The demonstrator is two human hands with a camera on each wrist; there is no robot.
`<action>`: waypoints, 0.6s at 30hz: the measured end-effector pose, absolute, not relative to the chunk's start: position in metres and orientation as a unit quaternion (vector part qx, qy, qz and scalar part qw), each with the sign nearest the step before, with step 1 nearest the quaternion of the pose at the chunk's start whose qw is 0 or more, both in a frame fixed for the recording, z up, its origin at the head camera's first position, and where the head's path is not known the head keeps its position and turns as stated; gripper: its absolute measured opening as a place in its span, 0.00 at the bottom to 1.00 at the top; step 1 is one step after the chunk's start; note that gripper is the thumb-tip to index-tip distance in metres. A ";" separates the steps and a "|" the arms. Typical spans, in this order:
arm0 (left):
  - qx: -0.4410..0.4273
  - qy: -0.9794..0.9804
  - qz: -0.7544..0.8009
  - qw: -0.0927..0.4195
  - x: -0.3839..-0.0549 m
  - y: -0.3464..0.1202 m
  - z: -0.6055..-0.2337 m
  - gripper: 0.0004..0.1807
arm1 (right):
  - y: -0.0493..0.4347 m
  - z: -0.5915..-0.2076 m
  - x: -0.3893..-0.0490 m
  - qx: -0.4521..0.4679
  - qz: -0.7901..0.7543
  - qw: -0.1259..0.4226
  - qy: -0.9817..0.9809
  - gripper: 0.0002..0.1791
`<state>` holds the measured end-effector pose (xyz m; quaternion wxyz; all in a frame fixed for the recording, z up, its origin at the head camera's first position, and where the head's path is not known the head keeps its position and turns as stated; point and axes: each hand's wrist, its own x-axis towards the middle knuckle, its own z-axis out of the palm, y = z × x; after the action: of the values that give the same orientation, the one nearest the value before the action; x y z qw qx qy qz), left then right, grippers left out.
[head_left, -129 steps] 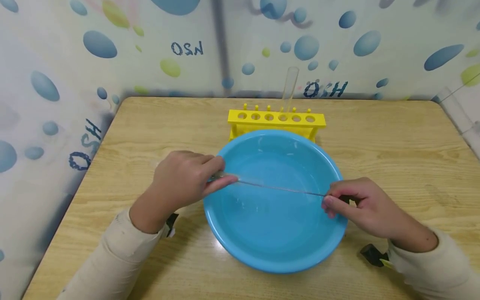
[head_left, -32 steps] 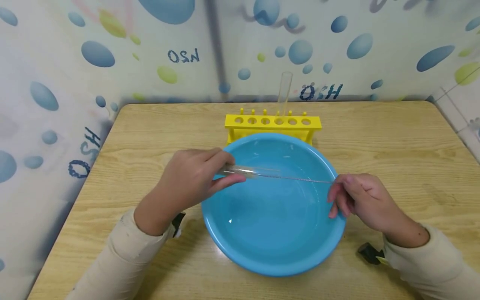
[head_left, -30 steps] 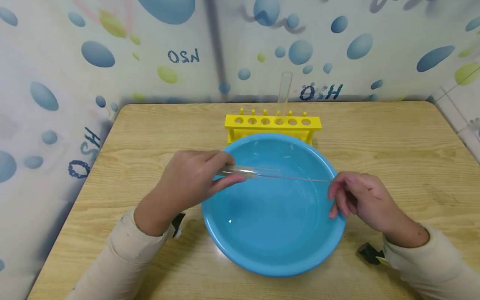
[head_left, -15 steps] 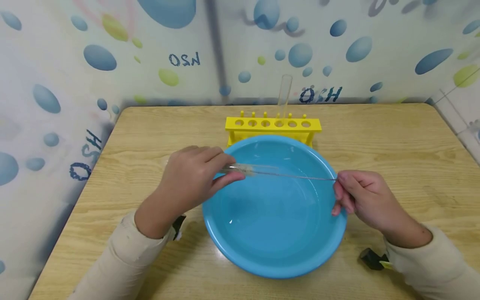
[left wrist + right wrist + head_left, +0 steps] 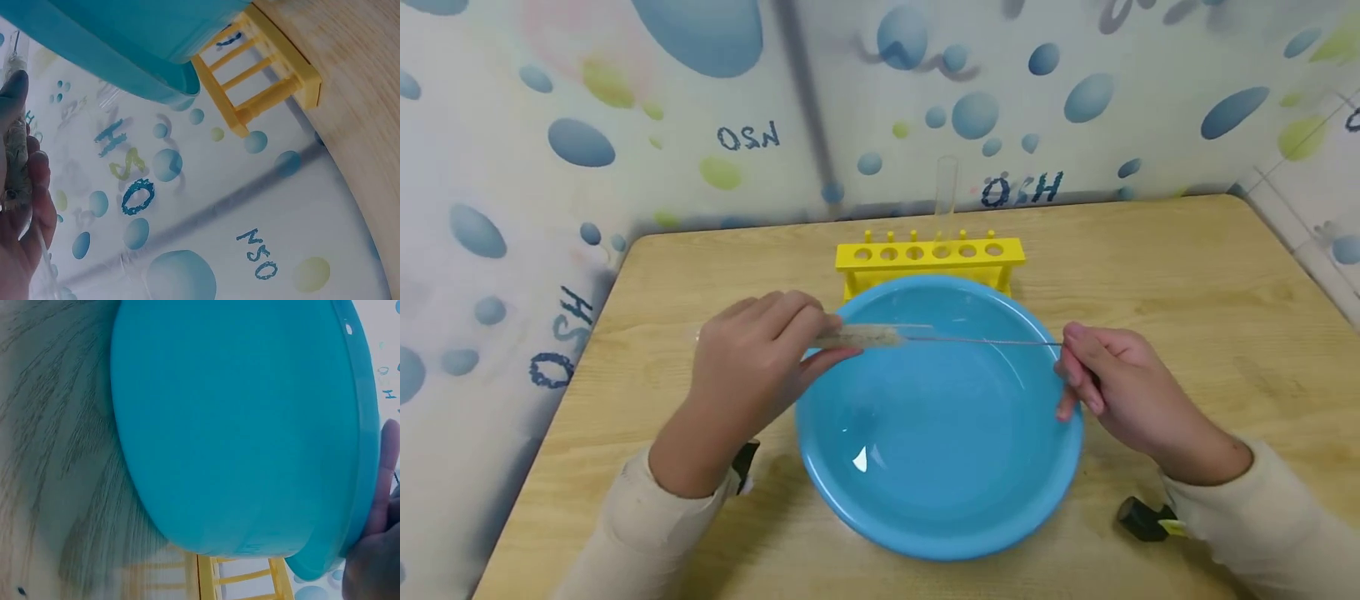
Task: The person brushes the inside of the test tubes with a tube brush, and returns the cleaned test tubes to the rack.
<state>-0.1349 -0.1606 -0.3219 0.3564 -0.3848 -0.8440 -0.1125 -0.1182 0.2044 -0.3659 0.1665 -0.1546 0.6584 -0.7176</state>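
My left hand [image 5: 752, 362] grips a clear glass test tube [image 5: 917, 328] held nearly level above the blue basin [image 5: 940, 533]. Inside the tube is a test tube brush, its pale bristles [image 5: 868, 336] showing between my fingers and the tube's mouth. The brush's thin twisted wire [image 5: 985, 341] runs out to the right. Its end is pinched between the thumb and forefinger of my right hand [image 5: 1127, 383], over the basin's right rim. In the left wrist view the tube [image 5: 17, 156] lies along my left fingers. The right wrist view shows only part of my right hand [image 5: 378, 550].
Behind the basin stands a yellow test tube rack [image 5: 928, 254], with another clear test tube [image 5: 946, 196] upright in one hole. The wooden table [image 5: 700, 275] meets a wall [image 5: 820, 100] patterned with bubbles at the back and left. Black devices [image 5: 1146, 518] are strapped at both wrists.
My right hand has drawn the brush slightly outward, so the bristles sit nearer the tube's mouth than half a second ago. The head view has also shifted a little.
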 end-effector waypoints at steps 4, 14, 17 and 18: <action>-0.380 -0.847 -0.113 0.353 -0.131 -0.165 -0.326 0.20 | 0.199 -0.365 -0.120 -0.155 -0.698 0.153 0.682 0.25; -0.397 -0.864 -0.093 0.295 -0.133 -0.153 -0.329 0.23 | 0.205 -0.364 -0.114 -0.224 -0.650 0.119 0.716 0.24; -0.391 -0.871 -0.094 0.282 -0.134 -0.153 -0.331 0.24 | 0.207 -0.367 -0.115 -0.271 -0.643 0.115 0.707 0.24; -0.388 -0.874 -0.094 0.277 -0.134 -0.153 -0.331 0.25 | 0.207 -0.368 -0.115 -0.286 -0.639 0.117 0.704 0.24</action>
<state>-0.1341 -0.1531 -0.3309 0.2770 -0.3882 -0.8739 -0.0941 -0.1154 0.2075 -0.3677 0.1167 -0.2861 0.7043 -0.6392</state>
